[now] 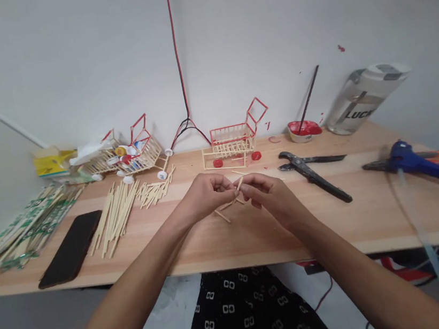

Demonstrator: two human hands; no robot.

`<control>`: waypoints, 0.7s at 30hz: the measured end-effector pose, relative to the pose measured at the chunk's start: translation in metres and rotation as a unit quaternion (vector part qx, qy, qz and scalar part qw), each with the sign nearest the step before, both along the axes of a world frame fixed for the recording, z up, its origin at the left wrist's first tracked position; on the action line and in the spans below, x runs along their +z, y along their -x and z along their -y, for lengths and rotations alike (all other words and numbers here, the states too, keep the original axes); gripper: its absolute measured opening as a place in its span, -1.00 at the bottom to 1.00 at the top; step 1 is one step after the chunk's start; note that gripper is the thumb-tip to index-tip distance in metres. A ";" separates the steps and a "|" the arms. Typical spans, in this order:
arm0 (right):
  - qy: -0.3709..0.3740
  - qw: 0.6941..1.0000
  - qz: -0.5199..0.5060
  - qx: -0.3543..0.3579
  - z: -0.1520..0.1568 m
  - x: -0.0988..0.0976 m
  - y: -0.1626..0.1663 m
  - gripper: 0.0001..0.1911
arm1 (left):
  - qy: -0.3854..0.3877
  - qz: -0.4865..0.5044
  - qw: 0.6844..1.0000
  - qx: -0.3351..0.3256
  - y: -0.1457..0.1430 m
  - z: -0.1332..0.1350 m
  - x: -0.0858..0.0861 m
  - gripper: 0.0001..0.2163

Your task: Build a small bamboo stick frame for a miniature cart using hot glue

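Observation:
In the head view my left hand (206, 194) and my right hand (271, 194) meet over the middle of the table. Between their fingertips a short wooden stick (240, 183) stands up at a slant, pinched from both sides. Beneath the hands lie a few more short sticks (223, 216), partly hidden by the fingers. Just behind is a miniature shopping cart (232, 138) built of sticks, with red-painted top rails, a raised red handle and red wheels.
To the left are long sticks (117, 213), short sticks (154, 193), a phone (71, 249), wrapped chopsticks (21, 228) and more small carts (137, 156). On the right are a red paint bowl (295, 136), a clear bottle (360, 100), black cutters (313, 173) and a blue glue gun (413, 158).

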State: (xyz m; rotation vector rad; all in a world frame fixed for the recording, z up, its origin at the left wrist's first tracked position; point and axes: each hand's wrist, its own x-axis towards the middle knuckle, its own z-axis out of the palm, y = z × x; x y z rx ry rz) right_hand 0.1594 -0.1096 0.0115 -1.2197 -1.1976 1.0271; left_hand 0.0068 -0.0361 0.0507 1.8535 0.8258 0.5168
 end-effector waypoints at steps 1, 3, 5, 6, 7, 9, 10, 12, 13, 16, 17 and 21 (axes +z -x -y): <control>0.000 1.000 -0.011 -0.005 0.002 0.000 0.000 -0.75 | -0.001 0.000 1.000 -0.004 -0.002 0.002 -0.001 -0.86; 0.003 1.000 -0.016 -0.010 0.004 0.001 -0.001 -0.74 | 0.001 0.000 1.000 -0.028 -0.004 0.003 -0.004 -0.84; 0.008 1.000 0.000 -0.015 0.004 0.002 -0.006 -0.74 | -0.008 -0.003 0.998 -0.062 -0.001 -0.001 -0.005 -0.83; 0.013 1.000 0.014 -0.019 0.004 0.002 -0.010 -0.74 | -0.022 -0.008 0.997 -0.072 0.003 -0.006 -0.005 -0.84; 0.022 0.999 0.037 -0.022 0.004 0.001 -0.016 -0.74 | -0.050 -0.011 0.996 -0.070 0.008 -0.013 -0.004 -0.84; 0.046 0.992 0.110 -0.029 0.002 -0.002 -0.028 -0.73 | -0.123 -0.006 0.992 -0.010 0.022 -0.030 -0.004 -0.84; 0.057 0.984 0.163 -0.036 0.001 -0.005 -0.033 -0.73 | -0.151 -0.019 0.988 0.028 0.029 -0.040 -0.004 -0.83; 0.064 0.961 0.263 -0.066 0.000 -0.011 -0.043 -0.73 | -0.198 -0.055 0.976 0.077 0.042 -0.056 -0.006 -0.84; 0.066 0.949 0.299 -0.076 0.000 -0.014 -0.047 -0.72 | -0.218 -0.075 0.969 0.092 0.046 -0.062 -0.008 -0.84; 0.080 0.932 0.345 -0.075 -0.001 -0.020 -0.051 -0.70 | -0.262 -0.124 0.954 0.073 0.048 -0.069 -0.019 -0.83; 0.087 0.932 0.345 -0.066 -0.002 -0.021 -0.051 -0.70 | -0.277 -0.132 0.950 0.054 0.046 -0.069 -0.023 -0.82; 0.110 0.932 0.343 -0.032 -0.004 -0.018 -0.050 -0.69 | -0.367 -0.135 0.919 -0.053 0.030 -0.065 -0.038 -0.79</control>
